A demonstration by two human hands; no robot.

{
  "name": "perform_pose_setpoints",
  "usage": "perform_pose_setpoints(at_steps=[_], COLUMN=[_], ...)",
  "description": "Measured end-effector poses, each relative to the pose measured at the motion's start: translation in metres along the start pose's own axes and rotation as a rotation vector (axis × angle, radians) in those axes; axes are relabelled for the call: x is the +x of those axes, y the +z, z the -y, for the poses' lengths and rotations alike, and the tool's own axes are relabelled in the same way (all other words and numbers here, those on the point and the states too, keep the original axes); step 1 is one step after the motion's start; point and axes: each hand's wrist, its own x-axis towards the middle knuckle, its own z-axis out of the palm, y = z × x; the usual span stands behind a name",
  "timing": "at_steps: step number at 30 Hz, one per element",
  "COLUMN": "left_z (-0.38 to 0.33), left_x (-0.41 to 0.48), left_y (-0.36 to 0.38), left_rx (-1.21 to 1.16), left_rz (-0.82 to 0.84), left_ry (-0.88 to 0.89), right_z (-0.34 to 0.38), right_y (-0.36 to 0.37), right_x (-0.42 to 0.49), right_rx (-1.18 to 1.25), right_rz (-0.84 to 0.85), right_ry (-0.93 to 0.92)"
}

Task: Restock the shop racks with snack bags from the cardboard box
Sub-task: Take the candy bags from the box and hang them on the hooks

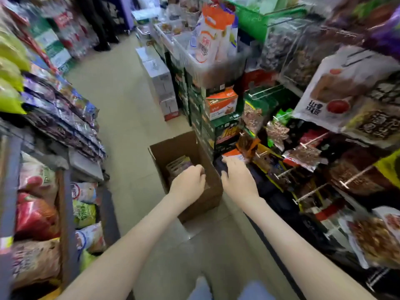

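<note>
head view: the cardboard box (173, 145) stands open on the tiled floor (129, 118) of a shop aisle. a few snack bags (178, 165) stand inside it, against its far left wall. the left hand (189, 182) hangs over the box's opening, fingers curled downward close to those bags; blur hides whether they pinch one. the right hand (237, 178) reaches just past the box's right wall, fingers stretched out and thumb spread, its tips touching a red-and-white bag (234, 154) on the peg rack (287, 172) right of the box. well left of the box, shelves (65, 135) carry more packets.
</note>
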Motion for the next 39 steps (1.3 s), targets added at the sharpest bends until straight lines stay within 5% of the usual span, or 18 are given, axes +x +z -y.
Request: perform_pose_setpoints(at_steps=[14,22,30,39], left_z=[0.164,0.280,0.392,0.424], left_x=[0.175,0.315,0.392,0.411], left_y=[0.071,0.217,0.365,0.407], left_rx=[-0.089,-0.158,0.060,0.283], left_rz=[0.221,0.246,0.438,0.536], left_ry=[-0.497,-0.702,-0.677,-0.560], right_z=[-0.042,-0.093,-0.134,-0.134], right_y=[0.168,0.332,0.498,0.536], right_x=[0.199,0.293,0.307,0.298], right_rx=[0.036,-0.001,0.086,0.177], right_rz=[0.459,0.611,0.661,0.676], right_ry=[0.160,0.224,0.452,0.596])
